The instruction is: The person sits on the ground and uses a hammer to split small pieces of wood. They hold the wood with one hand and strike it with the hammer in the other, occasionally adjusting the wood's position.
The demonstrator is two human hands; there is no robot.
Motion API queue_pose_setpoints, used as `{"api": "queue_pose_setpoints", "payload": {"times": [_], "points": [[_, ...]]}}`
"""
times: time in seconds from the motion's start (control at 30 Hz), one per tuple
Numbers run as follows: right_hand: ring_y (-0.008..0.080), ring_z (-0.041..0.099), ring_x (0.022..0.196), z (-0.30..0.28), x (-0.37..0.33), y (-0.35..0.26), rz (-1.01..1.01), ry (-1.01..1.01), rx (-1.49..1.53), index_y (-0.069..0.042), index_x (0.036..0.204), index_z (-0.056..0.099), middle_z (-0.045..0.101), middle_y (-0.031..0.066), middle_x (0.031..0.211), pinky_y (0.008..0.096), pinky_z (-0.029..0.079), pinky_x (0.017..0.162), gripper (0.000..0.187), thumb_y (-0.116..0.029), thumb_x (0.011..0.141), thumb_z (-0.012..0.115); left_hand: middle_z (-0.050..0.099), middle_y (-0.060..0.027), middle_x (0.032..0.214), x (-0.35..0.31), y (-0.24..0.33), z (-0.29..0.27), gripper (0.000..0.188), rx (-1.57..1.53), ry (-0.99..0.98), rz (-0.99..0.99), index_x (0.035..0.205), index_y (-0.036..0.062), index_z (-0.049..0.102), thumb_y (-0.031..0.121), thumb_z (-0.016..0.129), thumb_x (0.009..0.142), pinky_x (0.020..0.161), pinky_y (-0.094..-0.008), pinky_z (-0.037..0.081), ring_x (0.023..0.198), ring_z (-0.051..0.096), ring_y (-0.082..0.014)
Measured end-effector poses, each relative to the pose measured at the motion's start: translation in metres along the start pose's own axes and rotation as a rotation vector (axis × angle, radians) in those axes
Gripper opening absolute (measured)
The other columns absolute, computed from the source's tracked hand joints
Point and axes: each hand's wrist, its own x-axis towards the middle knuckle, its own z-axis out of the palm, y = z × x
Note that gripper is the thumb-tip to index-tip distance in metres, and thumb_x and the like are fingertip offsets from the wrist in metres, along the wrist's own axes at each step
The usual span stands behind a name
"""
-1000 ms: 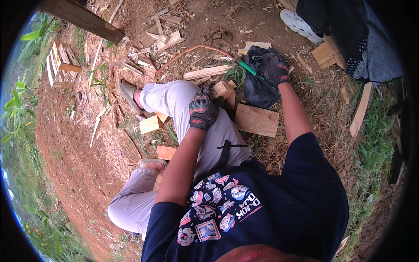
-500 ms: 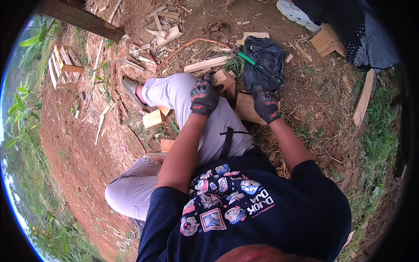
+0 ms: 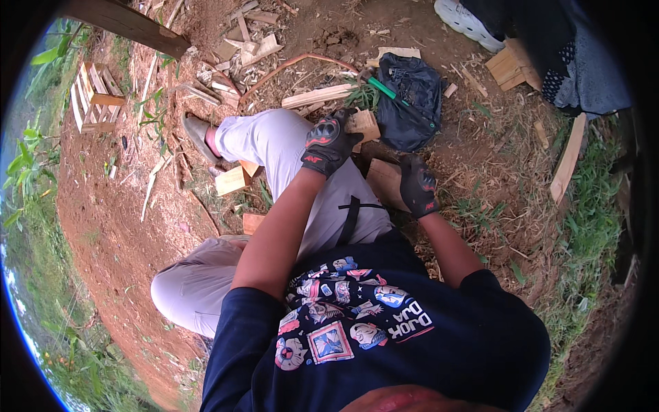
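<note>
Far left of the left hand (image 3: 329,143): a small wooden crate (image 3: 91,97) on bare earth. Left hand gloved, fingers curled and resting on the raised knee, touching a short wood block (image 3: 364,125) just beyond the fingertips; whether gripped or only touched, cannot tell. Block's long axis running away from the body, toward the dark bag (image 3: 410,99). Right hand (image 3: 419,185) gloved, fingers loosely bent together, pressed on a flat board (image 3: 386,182) lying on the ground beside the thigh. Green-handled tool (image 3: 384,89) across the bag, pointing up-left.
</note>
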Motion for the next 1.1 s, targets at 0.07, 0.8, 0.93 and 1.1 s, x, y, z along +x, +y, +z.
{"api": "queue_pose_setpoints", "payload": {"times": [0.07,0.8,0.93,1.1], "points": [[0.0486,0.07,0.094,-0.01,0.009,0.006,-0.012,0.001,-0.056,-0.003,0.108,0.072,0.073,0.0278,0.102,0.0599,0.054,0.081,0.036,-0.028,0.112,0.047,0.076,-0.0209,0.124,-0.002,0.003,0.001,0.065,-0.006,-0.039,-0.034,0.145,0.0136,0.065,0.037,0.084,0.088,0.099,-0.0504,0.057,0.117,0.072,-0.0409],[0.042,0.074,0.099,-0.089,0.095,0.013,-0.024,-0.033,-0.042,-0.008,0.119,0.071,0.077,0.019,0.106,0.0495,0.058,0.086,0.022,-0.021,0.105,0.061,0.077,-0.0168,0.124,-0.004,-0.001,0.001,0.062,-0.056,-0.091,-0.065,0.143,0.0191,0.068,0.04,0.083,0.087,0.1,-0.0491,0.057,0.117,0.072,-0.0377],[0.0398,0.074,0.098,-0.101,0.084,-0.009,-0.077,-0.242,0.093,-0.008,0.115,0.071,0.076,0.0178,0.102,0.0481,0.057,0.083,0.019,-0.021,0.105,0.063,0.077,-0.0157,0.126,-0.005,0.008,-0.007,0.064,-0.016,-0.113,-0.1,0.146,0.0196,0.066,0.04,0.083,0.088,0.101,-0.0488,0.057,0.117,0.073,-0.0378],[0.0409,0.072,0.096,-0.055,0.021,-0.004,-0.25,-0.489,-0.179,-0.005,0.108,0.07,0.074,0.0186,0.102,0.0518,0.055,0.081,0.022,-0.025,0.106,0.061,0.077,-0.0166,0.125,-0.006,-0.001,0.001,0.068,-0.022,-0.09,-0.069,0.149,0.0201,0.064,0.044,0.082,0.088,0.101,-0.0489,0.058,0.116,0.073,-0.0384]]}}
